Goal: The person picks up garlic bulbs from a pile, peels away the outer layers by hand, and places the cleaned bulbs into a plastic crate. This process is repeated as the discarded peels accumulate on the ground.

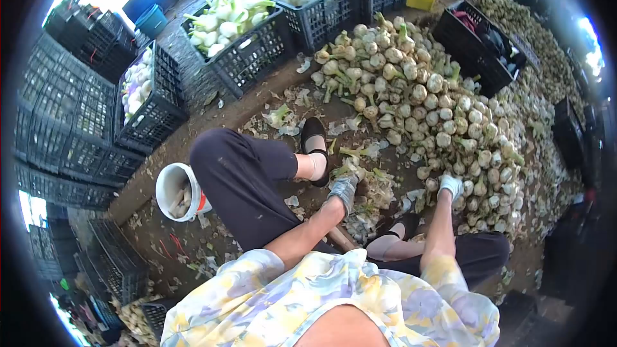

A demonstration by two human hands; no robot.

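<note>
The gloved left hand (344,187) closes on a trimmed bulb with a green stalk (352,168), just in front of the bulb heap (418,90). The gloved right hand (450,186) rests on the heap's near edge; its grip cannot be told. A white bucket (168,183) stands well left of the heap.

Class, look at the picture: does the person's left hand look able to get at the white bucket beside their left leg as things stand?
Probably yes. The white bucket stands open-topped on the ground just outside the raised left knee, with nothing over it. The left hand is on the other side of that leg, so it must swing back around it.
</note>
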